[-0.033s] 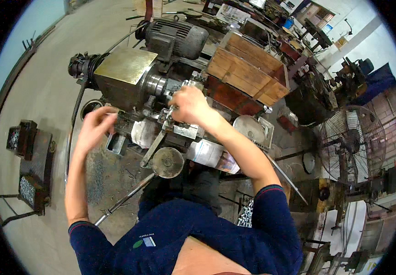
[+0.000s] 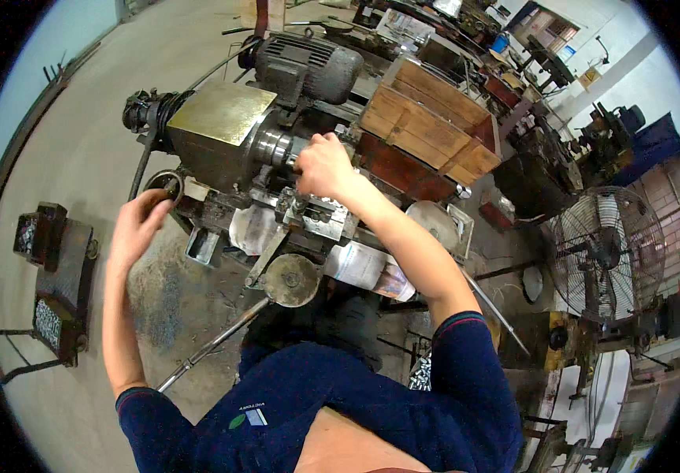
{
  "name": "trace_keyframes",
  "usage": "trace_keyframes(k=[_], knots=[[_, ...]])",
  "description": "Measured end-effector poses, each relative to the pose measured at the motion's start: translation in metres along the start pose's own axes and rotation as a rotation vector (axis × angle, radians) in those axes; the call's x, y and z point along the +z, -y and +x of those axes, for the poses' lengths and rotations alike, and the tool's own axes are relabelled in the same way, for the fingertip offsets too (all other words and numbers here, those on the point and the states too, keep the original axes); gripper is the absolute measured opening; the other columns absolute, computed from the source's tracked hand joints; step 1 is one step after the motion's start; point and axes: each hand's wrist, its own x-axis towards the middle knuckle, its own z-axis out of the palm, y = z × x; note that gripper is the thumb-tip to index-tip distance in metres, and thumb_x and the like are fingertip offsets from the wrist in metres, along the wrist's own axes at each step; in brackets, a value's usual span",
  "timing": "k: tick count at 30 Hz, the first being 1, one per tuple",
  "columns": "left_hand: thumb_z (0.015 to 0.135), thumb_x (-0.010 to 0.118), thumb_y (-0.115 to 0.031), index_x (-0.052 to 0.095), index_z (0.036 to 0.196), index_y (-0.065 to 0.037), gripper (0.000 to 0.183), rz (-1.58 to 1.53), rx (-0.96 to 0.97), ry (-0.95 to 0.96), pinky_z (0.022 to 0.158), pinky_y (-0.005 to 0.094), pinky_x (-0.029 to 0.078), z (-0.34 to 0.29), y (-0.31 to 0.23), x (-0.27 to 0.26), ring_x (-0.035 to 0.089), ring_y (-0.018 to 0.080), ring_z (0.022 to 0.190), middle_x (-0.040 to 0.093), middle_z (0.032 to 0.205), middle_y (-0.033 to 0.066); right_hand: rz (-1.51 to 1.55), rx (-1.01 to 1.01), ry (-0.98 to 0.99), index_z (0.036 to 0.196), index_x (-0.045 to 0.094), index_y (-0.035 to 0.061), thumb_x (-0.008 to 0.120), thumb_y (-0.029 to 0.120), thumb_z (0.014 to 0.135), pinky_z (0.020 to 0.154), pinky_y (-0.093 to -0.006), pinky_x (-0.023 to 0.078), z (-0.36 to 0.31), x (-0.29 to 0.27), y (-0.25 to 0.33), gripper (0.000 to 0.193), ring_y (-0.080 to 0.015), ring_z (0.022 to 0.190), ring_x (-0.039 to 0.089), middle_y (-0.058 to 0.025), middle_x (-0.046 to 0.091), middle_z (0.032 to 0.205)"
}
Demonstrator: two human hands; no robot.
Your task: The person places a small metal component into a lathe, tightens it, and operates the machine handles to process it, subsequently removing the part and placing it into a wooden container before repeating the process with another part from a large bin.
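A small metalworking lathe stands before me, with a bright round spindle nose point(image 2: 273, 147) on its headstock point(image 2: 206, 154). My right hand point(image 2: 326, 167) is closed just right of the spindle. Its fingertips point toward the spindle, and whatever they hold is hidden. Beneath that hand lies the metal tool slide point(image 2: 320, 219). My left hand point(image 2: 137, 226) is at the lower rim of a round handwheel point(image 2: 180, 183) on the headstock's left, its fingers curled at the rim. A flat steel lever point(image 2: 267, 258) slopes down from the slide.
A wooden box point(image 2: 427, 118) stands behind the lathe, beside an electric motor point(image 2: 308, 67). A round metal disc point(image 2: 291, 281) is near my lap, with a printed sheet point(image 2: 371, 270) to its right. Bins of small parts point(image 2: 58, 319) stand left; a caged fan point(image 2: 608, 252) stands right.
My left hand has moved left and up to the handwheel rim, its fingers drawing together. My right hand stays by the spindle, its fingers slightly shifted. The whole view has shifted slightly.
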Motion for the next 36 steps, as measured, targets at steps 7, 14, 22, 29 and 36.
trace_keyframes(k=[7, 14, 22, 29, 36], knots=[[0.082, 0.059, -0.027, 0.06, 0.102, -0.001, 0.032, 0.576, -0.189, -0.177, 0.059, 0.0371, 0.044, -0.089, 0.113, -0.067, 0.058, 0.0284, 0.06, 0.057, 0.063, 0.0155, -0.032, 0.077, 0.123, 0.065, 0.068, 0.0112, 0.065, 0.025, 0.052, 0.091, -0.0489, 0.034, 0.043, 0.037, -0.008, 0.019, -0.0247, 0.086, 0.058, -0.008, 0.064, 0.07], [0.081, 0.064, -0.026, 0.048, 0.083, 0.004, 0.034, 0.239, -0.434, -0.184, 0.053, 0.0361, 0.045, -0.114, 0.16, -0.019, 0.056, 0.0282, 0.055, 0.054, 0.061, 0.0147, -0.016, 0.082, 0.25, 0.081, 0.071, 0.0124, 0.064, 0.027, 0.059, 0.098, -0.0536, 0.028, 0.05, 0.031, -0.005, 0.027, -0.0252, 0.1, 0.056, -0.008, 0.067, 0.086], [0.077, 0.062, -0.023, 0.055, 0.09, 0.0, 0.028, 0.752, -0.336, -0.271, 0.064, 0.0478, 0.046, -0.106, 0.165, -0.021, 0.058, 0.0395, 0.071, 0.059, 0.072, 0.0211, -0.024, 0.079, 0.19, 0.081, 0.073, 0.0253, 0.063, 0.027, 0.055, 0.086, -0.0407, 0.037, 0.046, 0.048, -0.014, 0.028, -0.0213, 0.094, 0.056, -0.0052, 0.066, 0.08], [0.07, 0.057, -0.01, 0.052, 0.076, -0.004, 0.01, 1.154, -0.316, -0.225, 0.062, 0.0432, 0.049, -0.072, 0.268, -0.132, 0.061, 0.033, 0.069, 0.06, 0.071, 0.0168, 0.033, 0.035, 0.13, 0.077, 0.072, 0.0228, 0.064, 0.028, 0.056, 0.088, -0.0447, 0.035, 0.05, 0.047, -0.013, 0.023, -0.0231, 0.094, 0.056, -0.0044, 0.066, 0.078], [0.08, 0.058, -0.019, 0.061, 0.103, -0.003, 0.029, 0.571, -0.012, -0.635, 0.075, 0.0375, 0.047, -0.021, 0.227, -0.064, 0.06, 0.0308, 0.089, 0.062, 0.095, 0.0168, 0.093, 0.105, 0.084, 0.085, 0.071, 0.0209, 0.066, 0.023, 0.055, 0.102, -0.054, 0.024, 0.022, 0.026, -0.018, 0.031, -0.0221, 0.108, 0.049, -0.001, 0.063, 0.099]])
